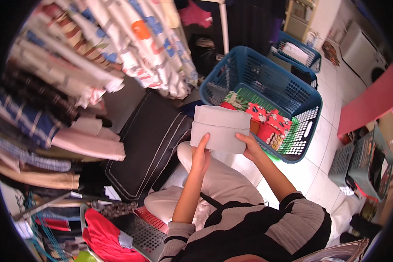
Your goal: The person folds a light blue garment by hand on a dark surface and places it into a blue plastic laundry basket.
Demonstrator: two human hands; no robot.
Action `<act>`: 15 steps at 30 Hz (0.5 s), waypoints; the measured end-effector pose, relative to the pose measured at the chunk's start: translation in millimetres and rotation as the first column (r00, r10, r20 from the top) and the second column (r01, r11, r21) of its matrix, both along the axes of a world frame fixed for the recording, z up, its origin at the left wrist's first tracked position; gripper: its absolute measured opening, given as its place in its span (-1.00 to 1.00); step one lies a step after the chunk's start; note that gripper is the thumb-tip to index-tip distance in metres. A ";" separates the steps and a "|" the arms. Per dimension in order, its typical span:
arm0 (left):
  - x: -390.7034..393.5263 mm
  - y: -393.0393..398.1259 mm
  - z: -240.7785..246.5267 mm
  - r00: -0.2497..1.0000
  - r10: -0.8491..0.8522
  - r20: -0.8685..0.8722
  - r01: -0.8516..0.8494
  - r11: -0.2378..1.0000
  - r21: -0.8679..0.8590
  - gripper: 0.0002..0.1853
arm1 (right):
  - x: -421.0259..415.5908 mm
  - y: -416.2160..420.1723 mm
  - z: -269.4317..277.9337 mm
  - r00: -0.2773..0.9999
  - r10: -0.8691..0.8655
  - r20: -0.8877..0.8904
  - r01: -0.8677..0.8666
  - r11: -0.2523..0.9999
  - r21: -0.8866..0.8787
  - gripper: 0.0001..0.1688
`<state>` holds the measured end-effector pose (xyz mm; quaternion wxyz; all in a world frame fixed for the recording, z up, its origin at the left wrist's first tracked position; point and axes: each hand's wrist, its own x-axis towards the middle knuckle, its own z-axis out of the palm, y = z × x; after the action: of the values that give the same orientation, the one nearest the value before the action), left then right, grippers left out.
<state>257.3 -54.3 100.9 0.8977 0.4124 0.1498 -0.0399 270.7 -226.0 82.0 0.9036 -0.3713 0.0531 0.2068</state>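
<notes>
A folded light grey cloth (221,126) is held up in front of me, with a crease running across its middle. My left hand (201,152) grips its lower left edge, thumb on top and fingers hidden beneath. At its lower right corner, my right hand (251,145) pinches it the same way. Just beyond the cloth stands a large blue plastic laundry basket (271,70). Inside lie red patterned fabric pieces (271,122) and a green and cream patterned cloth (236,100), partly hidden by the grey cloth and the rim.
To my left sits a black stitched ottoman or cushion (144,144). Hanging clothes (95,42) crowd the upper left. A grey basket (147,234) with a red garment (106,235) is at lower left. Grey-green crates (368,160) stand right, on white floor tiles (301,177).
</notes>
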 end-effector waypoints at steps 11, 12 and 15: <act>143.0 -44.3 -45.0 0.876 -0.395 0.275 -0.104 0.404 0.909 -0.51 | 90.7 -115.6 -52.0 0.866 -0.483 -0.126 0.467 0.873 -0.138 -0.35; 159.8 -48.2 -46.4 0.811 -0.518 0.273 -0.205 0.185 0.961 -0.51 | 104.8 -129.8 -73.1 0.844 -0.510 -0.163 0.495 0.860 -0.125 -0.37; 188.8 -50.3 -64.1 0.735 -0.658 0.161 -0.350 -0.166 0.922 -0.49 | 160.1 -138.7 -131.8 0.788 -0.583 -0.199 0.573 0.812 -0.113 -0.43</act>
<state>446.1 -104.6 36.8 0.2306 0.9356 -0.2464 0.1034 430.8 -364.6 -49.8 0.9027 -0.3323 0.2703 -0.0402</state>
